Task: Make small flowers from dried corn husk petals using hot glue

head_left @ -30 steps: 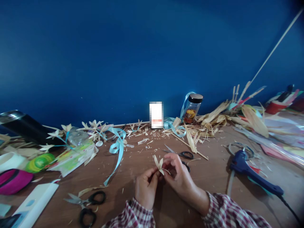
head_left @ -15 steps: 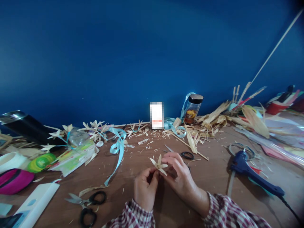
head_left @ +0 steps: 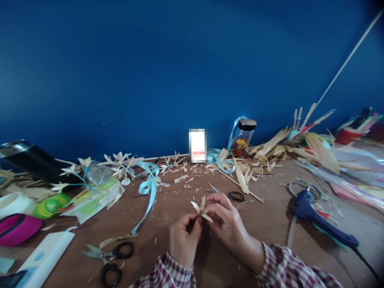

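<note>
Between the thumb and fingers of my left hand (head_left: 184, 238) is the base of a small cream corn husk flower (head_left: 203, 204), its narrow petals spread upward. My right hand (head_left: 226, 222) is at the flower's right side, with bent fingertips closed over a petal there. That petal is mostly hidden by the fingers. Beyond my right hand lies a pair of scissors (head_left: 236, 196), partly covered by it. Another pair of black-handled scissors (head_left: 123, 250) lies open to the left of my left hand.
A blue glue gun (head_left: 324, 224) with a cord lies at right. Light-blue ribbon (head_left: 152, 188), husk scraps and finished husk flowers (head_left: 121, 162) line the back. A lidded jar (head_left: 243, 138) stands by dried husks (head_left: 273, 144). At left are a white power strip (head_left: 49, 256) and a black bottle (head_left: 33, 160).
My right fingers have moved in onto the flower's right petal, which they now cover. The flower has turned slightly in my left hand's pinch.
</note>
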### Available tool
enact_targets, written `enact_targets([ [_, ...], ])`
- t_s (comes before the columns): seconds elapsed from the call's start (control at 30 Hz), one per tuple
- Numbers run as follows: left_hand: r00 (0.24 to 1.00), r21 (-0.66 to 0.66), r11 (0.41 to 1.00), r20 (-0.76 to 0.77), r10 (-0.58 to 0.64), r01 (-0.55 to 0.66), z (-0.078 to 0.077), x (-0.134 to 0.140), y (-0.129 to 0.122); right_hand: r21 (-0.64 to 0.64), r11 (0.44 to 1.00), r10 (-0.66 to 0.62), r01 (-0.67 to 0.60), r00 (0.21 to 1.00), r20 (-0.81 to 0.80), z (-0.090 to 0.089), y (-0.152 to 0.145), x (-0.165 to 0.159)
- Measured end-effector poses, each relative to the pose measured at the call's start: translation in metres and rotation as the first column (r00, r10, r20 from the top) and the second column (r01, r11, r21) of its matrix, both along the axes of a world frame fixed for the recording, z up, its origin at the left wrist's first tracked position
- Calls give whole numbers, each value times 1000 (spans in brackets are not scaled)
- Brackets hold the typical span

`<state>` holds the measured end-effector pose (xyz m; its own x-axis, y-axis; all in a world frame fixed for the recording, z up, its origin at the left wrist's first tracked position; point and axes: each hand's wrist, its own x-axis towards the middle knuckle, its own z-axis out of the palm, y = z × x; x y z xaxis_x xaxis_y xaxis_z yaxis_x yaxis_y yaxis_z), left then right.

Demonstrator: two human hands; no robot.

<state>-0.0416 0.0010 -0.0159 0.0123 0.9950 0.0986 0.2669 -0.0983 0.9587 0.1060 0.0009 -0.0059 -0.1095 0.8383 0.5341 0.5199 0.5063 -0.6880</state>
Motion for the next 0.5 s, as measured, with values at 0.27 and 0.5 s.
enact_targets([
  [0.27,1000,26,1000,-20,-15,16,-1,-1,-1,-23,1000,3,-4,999,-36,3,-1,-1],
  [0.5,998,28,998,-13,-63,64,0,-2,-2,-39,999,2,-3,999,-39,0,0,0],
])
